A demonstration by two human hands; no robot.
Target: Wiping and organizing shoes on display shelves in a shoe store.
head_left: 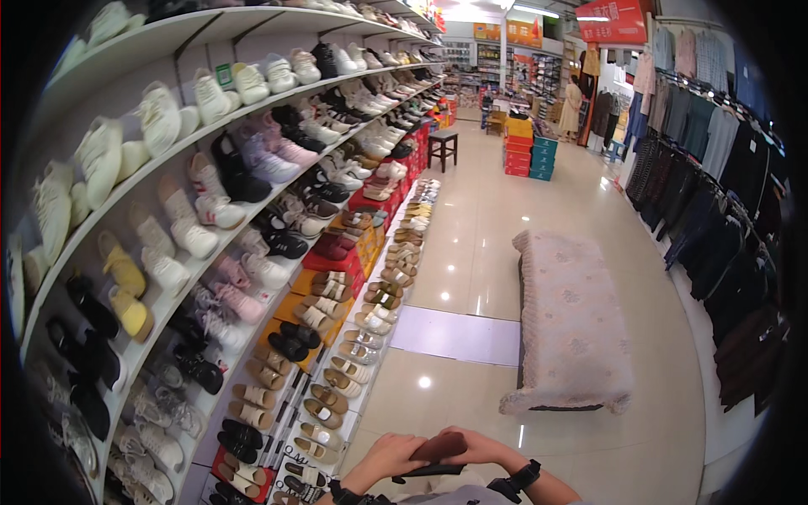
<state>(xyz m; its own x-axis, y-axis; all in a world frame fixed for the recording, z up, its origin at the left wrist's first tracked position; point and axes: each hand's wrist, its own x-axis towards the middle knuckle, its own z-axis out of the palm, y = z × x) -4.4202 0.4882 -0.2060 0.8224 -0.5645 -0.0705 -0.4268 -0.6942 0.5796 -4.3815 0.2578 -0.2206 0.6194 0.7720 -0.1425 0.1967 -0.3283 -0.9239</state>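
Both my hands are close to my body at the bottom middle. My left hand (392,453) and my right hand (470,442) grip a reddish-brown, flat, rounded piece (440,447), which looks like a shoe sole or the underside of a shoe, one hand at each end. A black strap-like part (435,471) lies just below it; what it belongs to is unclear. Each wrist wears a black band. Rows of sandals (325,435) stand on low white boxes to the left of my hands.
Shelves of shoes (278,126) curve along the left. A bench with a pink patterned cover (574,315) stands ahead to the right. Beyond are a dark stool (443,136), stacked shoeboxes (519,158) and a person (571,107). Clothes (694,208) hang along the right wall.
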